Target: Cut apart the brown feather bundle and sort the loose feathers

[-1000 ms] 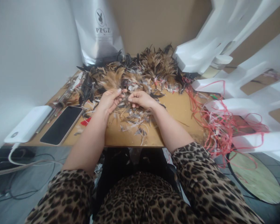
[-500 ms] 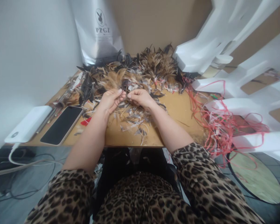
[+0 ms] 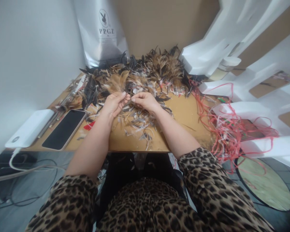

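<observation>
My left hand (image 3: 116, 103) is closed in a pinch on a tuft of brown feathers (image 3: 117, 82), whose tips fan up and away above the thumb. Its other fingers curl in under the tuft. My right hand (image 3: 145, 100) pinches thumb against forefinger, its fingertips almost meeting those of my left. Whatever sits in that pinch is too small to make out. Behind both hands spreads a pile of brown and black feathers (image 3: 163, 66). Loose feather scraps (image 3: 141, 120) lie on the wooden table (image 3: 183, 109) below my wrists.
To the left are a phone (image 3: 64, 130) and a white power bank (image 3: 30, 127) with a cable. A silver bag (image 3: 103, 48) stands behind the feathers. Tangled pink string (image 3: 228, 135) hangs over white moulded pieces (image 3: 261, 148) at right. A round stool (image 3: 265, 183) stands below.
The brown tuft's tips have tilted slightly to the left. My hands have stayed almost in place, the right fingertips a touch closer to the left.
</observation>
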{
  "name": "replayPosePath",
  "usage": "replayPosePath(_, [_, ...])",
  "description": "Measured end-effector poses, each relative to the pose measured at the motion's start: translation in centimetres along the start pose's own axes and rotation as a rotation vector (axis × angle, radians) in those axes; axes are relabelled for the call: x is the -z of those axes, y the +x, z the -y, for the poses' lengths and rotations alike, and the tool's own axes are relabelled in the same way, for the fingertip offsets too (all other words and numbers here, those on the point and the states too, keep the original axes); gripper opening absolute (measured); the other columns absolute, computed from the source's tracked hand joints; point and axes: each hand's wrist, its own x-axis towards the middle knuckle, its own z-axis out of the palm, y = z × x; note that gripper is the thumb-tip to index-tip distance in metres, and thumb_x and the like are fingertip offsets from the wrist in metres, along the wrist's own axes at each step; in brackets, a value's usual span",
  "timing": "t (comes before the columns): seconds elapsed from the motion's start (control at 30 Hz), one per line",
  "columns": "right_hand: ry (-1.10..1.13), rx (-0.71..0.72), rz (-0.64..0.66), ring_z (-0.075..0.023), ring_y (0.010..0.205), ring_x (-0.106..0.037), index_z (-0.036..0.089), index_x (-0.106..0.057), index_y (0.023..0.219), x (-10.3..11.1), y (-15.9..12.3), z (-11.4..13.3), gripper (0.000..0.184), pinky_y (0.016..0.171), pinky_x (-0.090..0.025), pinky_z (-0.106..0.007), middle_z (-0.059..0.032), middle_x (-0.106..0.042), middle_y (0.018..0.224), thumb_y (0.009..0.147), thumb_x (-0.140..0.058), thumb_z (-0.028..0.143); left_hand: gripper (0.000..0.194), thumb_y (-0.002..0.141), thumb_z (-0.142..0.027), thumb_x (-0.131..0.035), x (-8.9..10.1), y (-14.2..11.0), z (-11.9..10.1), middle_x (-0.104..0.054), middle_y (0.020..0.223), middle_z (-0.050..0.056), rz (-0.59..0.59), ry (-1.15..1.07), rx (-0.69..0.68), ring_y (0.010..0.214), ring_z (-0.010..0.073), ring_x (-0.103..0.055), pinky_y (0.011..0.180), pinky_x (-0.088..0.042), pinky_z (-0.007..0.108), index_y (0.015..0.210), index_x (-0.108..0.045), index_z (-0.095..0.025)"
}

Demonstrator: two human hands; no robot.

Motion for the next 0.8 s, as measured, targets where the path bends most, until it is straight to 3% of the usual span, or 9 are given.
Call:
replayPosePath(0.13, [0.065, -0.014, 0.055, -0.0037, 0.049, -0.048, 0.013, -0.062, 0.093, -0.2, -0.2, 0.2, 0.029, 0.044, -0.036, -0.015, 0.0024, -0.063, 0.067, 0.066, -0.069, 0.02, 0.011, 0.071, -0.019, -0.071, -0.1, -0.1, -0.1, -0.067, 0.067, 0.004, 0.016, -0.014, -0.012, 0.057, 0.0045, -0.061, 0.058, -0.049, 0.011, 0.071, -0.065, -0.009])
replayPosePath(0.23, [0.026, 0.035, 0.111, -0.0039, 0.049, -0.047, 0.013, -0.062, 0.089, -0.5, -0.2, 0.1, 0.023, 0.046, -0.038, -0.016, 0.0013, -0.064, 0.07, 0.068, -0.066, 0.02, 0.013, 0.072, -0.02, -0.071, -0.1, -0.2, -0.2, -0.066, 0.065, 0.004, 0.038, -0.01, -0.011, 0.056, 0.0047, -0.061, 0.057, -0.05, 0.012, 0.071, -0.065, -0.009])
replayPosePath(0.33, [-0.111, 0.137, -0.002, -0.0045, 0.047, -0.046, 0.011, -0.063, 0.079, -0.5, 0.1, -0.3, 0.013, 0.046, -0.036, -0.017, 0.0032, -0.058, 0.058, 0.071, -0.062, 0.022, 0.013, 0.072, -0.02, -0.071, -0.1, -0.2, -0.2, -0.066, 0.065, 0.004, 0.047, 0.002, -0.003, 0.055, 0.0052, -0.061, 0.055, -0.049, 0.012, 0.072, -0.065, -0.009])
replayPosePath(0.47, [-0.23, 0.233, -0.12, -0.0056, 0.05, -0.048, 0.013, -0.063, 0.076, -0.2, 0.3, -0.5, 0.01, 0.05, -0.039, -0.017, 0.0041, -0.057, 0.057, 0.072, -0.061, 0.022, 0.011, 0.072, -0.019, -0.071, 0.0, -0.1, -0.2, -0.066, 0.065, 0.004, 0.05, -0.004, -0.003, 0.056, 0.0051, -0.061, 0.054, -0.049, 0.011, 0.072, -0.066, -0.009])
replayPosePath(0.53, [-0.21, 0.175, -0.124, -0.0047, 0.045, -0.044, 0.014, -0.061, 0.073, -0.2, 0.2, -0.3, 0.011, 0.045, -0.035, -0.017, 0.0039, -0.057, 0.056, 0.073, -0.062, 0.025, 0.011, 0.072, -0.019, -0.071, 0.1, -0.1, -0.2, -0.066, 0.066, 0.004, 0.039, -0.014, -0.009, 0.057, 0.0049, -0.061, 0.055, -0.049, 0.01, 0.072, -0.066, -0.01])
replayPosePath(0.7, [0.002, -0.137, 0.015, -0.0027, 0.038, -0.038, 0.013, -0.06, 0.07, -0.9, -0.2, 0.0, 0.025, 0.035, -0.024, -0.016, 0.0026, -0.057, 0.055, 0.076, -0.064, 0.037, 0.011, 0.071, -0.019, -0.072, -0.2, -0.2, -0.3, -0.067, 0.067, 0.004, 0.015, -0.017, -0.048, 0.058, 0.0052, -0.062, 0.058, -0.05, 0.012, 0.071, -0.065, -0.01])
replayPosePath(0.8, [0.186, -0.186, -0.008, -0.0018, 0.04, -0.04, 0.014, -0.06, 0.074, -1.3, -0.1, -0.2, 0.027, 0.034, -0.025, -0.015, 0.0033, -0.059, 0.06, 0.075, -0.065, 0.04, 0.013, 0.069, -0.021, -0.073, -0.5, -0.4, -0.3, -0.067, 0.067, 0.004, -0.005, 0.031, -0.05, 0.059, 0.0073, -0.064, 0.06, -0.051, 0.014, 0.071, -0.065, -0.01])
